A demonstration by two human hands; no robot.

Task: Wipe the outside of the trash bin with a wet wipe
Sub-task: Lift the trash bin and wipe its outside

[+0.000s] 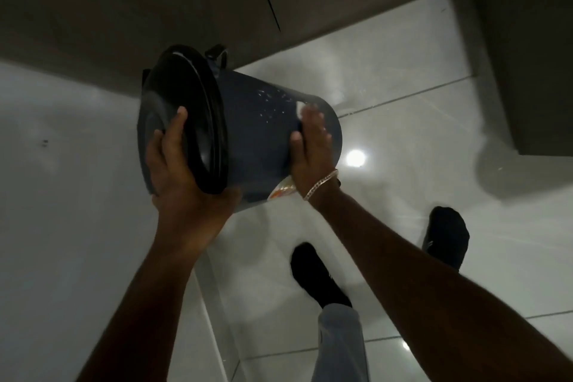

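Observation:
A dark blue trash bin (257,121) with a black lid (183,121) is held tipped on its side above the floor, lid end toward the left. My left hand (183,177) grips the lid rim from below, thumb across the lid face. My right hand (310,146) presses flat on the bin's side wall near its base, with a white wet wipe (300,108) showing under the fingertips. Small wet specks glint on the wall beside the wipe. A label (280,191) shows on the bin's underside near my wrist.
Glossy white floor tiles (434,226) lie below. Brown cabinet fronts (124,9) stand behind the bin and another dark cabinet (527,56) at the right. My two feet in black shoes (319,276) stand under the bin. A white surface (62,195) fills the left.

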